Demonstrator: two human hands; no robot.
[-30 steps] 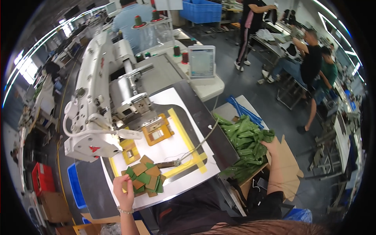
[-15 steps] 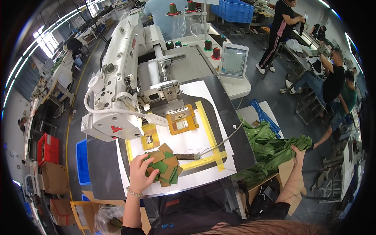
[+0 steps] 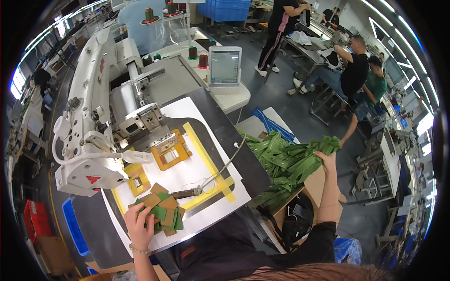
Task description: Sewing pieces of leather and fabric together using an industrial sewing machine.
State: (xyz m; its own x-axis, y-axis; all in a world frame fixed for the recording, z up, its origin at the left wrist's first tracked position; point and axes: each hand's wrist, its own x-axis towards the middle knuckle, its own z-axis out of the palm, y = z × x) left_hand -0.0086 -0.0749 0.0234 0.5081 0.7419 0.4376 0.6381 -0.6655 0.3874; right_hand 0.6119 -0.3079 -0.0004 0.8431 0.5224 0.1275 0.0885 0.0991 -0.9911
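My left hand (image 3: 139, 228) rests at the left edge of a pile of brown and green square pieces (image 3: 165, 211), fingers bent and somewhat apart. The pile lies on a white board (image 3: 225, 213) marked with yellow tape, beside a dark handled tool (image 3: 183, 193). My right hand (image 3: 326, 160) grips one end of a bundle of long green strips (image 3: 286, 164), off the machine table's right edge. A white industrial sewing machine (image 3: 89, 122) stands over the board, with yellow frames (image 3: 171, 157) beneath its head.
Thread spools (image 3: 192, 53) and a screen (image 3: 224, 65) stand behind. Blue straps (image 3: 272, 124) lie beyond the green bundle. A blue bin (image 3: 75, 229) is at the left. Co-workers (image 3: 351, 75) sit and stand at benches at the right; another person (image 3: 132, 18) is beyond the machine.
My right hand has raised the end of the green bundle and shifted it slightly outward. My left hand remains by the square pieces. The view has swung about.
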